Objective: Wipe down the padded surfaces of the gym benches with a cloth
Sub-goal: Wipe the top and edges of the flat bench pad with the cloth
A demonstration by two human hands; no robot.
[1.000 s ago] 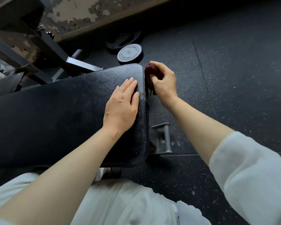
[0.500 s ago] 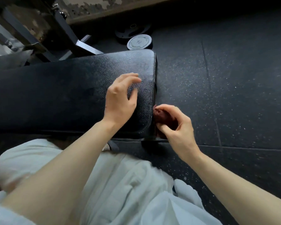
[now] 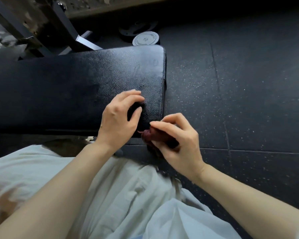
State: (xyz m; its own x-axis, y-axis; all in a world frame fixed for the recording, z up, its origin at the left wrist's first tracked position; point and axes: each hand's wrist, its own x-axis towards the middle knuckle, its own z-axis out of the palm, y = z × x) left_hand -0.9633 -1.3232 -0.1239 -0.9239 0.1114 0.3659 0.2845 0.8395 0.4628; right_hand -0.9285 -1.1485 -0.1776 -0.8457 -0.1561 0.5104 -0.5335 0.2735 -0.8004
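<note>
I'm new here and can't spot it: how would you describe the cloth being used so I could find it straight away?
Start at the long black padded bench and follow it to its near right corner. There the right hand pinches a small bunched cloth beside the pad's edge. It is dark maroon, the only reddish thing among black padding and grey speckled floor.

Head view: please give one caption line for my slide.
Right hand holds a dark red cloth at the bench pad corner; left hand rests on it.

A speckled dark rubber floor point(image 3: 248, 94) spreads to the right. Beyond lie a round weight plate point(image 3: 145, 39), a darker disc point(image 3: 136, 28), perhaps another plate, and black metal frame bars point(image 3: 64, 26).
</note>
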